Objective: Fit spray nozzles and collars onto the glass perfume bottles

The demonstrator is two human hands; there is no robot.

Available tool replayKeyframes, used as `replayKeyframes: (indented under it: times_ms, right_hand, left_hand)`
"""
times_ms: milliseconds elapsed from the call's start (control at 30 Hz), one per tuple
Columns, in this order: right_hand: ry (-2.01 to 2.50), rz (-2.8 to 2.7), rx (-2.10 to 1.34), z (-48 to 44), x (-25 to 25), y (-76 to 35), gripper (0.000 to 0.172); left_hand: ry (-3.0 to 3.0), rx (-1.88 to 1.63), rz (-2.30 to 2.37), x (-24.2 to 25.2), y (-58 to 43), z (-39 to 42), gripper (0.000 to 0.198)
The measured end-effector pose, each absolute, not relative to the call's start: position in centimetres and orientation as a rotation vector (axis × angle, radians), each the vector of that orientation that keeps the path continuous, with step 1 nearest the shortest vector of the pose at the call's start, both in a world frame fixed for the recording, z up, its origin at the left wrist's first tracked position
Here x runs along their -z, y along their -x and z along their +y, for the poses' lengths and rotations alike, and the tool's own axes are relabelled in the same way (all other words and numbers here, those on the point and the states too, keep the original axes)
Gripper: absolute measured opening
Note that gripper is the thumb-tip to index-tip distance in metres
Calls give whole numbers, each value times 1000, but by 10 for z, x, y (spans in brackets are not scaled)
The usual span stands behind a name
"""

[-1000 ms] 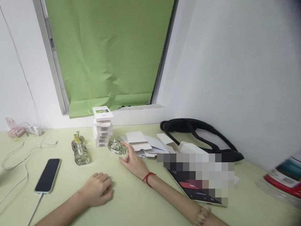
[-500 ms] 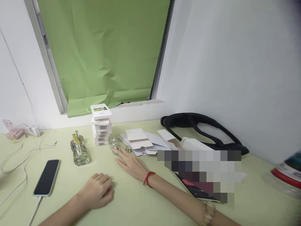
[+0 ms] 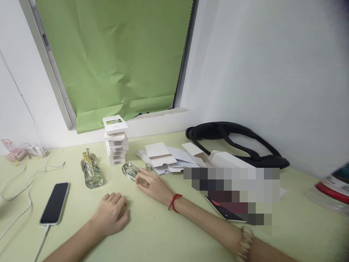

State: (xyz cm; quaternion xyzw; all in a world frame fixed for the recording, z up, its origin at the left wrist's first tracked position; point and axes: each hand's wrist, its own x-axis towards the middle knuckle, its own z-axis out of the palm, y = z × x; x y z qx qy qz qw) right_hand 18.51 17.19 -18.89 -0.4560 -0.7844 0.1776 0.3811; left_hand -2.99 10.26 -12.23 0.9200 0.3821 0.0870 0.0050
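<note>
My right hand [image 3: 156, 187], with a red string bracelet at the wrist, has its fingers and thumb curled together at the near end of a clear glass perfume bottle [image 3: 129, 170]. The bottle leans over on the table, its neck pointing away; the fingertips partly hide its base. Just beyond those fingers stands a small silvery cap [image 3: 148, 167]. My left hand [image 3: 111, 214] rests on the table in a loose fist, with nothing visible in it. Several similar glass bottles [image 3: 93, 180] with gold and silver tops stand in a row to the left.
A stack of white boxes [image 3: 116, 148] rises behind the bottles. Flattened white cartons [image 3: 160, 154] and a black strap-like object [image 3: 245, 149] lie to the right, beside a pixelated area. A charging phone [image 3: 55, 203] and white cables [image 3: 32, 178] are on the left.
My right hand's fingers have gone from stretched out to curled at the bottle. The bottle has tipped from nearly upright to leaning. My left hand stays in its fist; the view has shifted slightly.
</note>
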Motion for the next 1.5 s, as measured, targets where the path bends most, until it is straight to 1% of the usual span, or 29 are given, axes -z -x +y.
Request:
replayKeyframes:
  times_ms: [67,133,267,333,367,500,667,833,1033,1200,1300,1500]
  right_hand:
    - [1047,-2006,-470,169,185,-184,9]
    - [941,-2015,-483,164,181,-183,11]
    - [895,-2034,-645,156,175,-181,10]
    - [937,-2085,-741,153,174,-180,16]
    - [963,-2123,-757,152,174,-180,20]
    - [1147,-2194,-671,152,172,-178,27]
    - [1433,-1981,-495,159,175,-177,25]
    - [1623,-1959,-452,164,181,-178,37]
    - [1439,-1941,-475,164,183,-179,37]
    - [1497,-1907,-541,165,183,-179,36]
    - [1446,-1920,-546,165,185,-180,34]
    - [1277,-2015,-498,167,193,-181,22]
  left_hand:
    - [-2846,-338,1267,123,32,105,14]
    - [-2797,-430,1325,123,34,107,22]
    - [-2680,-571,1362,124,36,109,46]
    - [-2647,-553,1371,123,36,110,55]
    - [-2635,-529,1382,123,36,109,56]
    - [-2588,-459,1433,121,35,109,53]
    - [-2594,-588,1456,124,36,111,42]
    - [-2681,-606,1404,127,36,110,40]
    - [-2735,-655,1373,125,35,109,36]
    - [-2786,-715,1342,126,33,108,28]
    - [-2811,-701,1332,127,32,108,24]
    - [-2824,-706,1313,129,32,108,22]
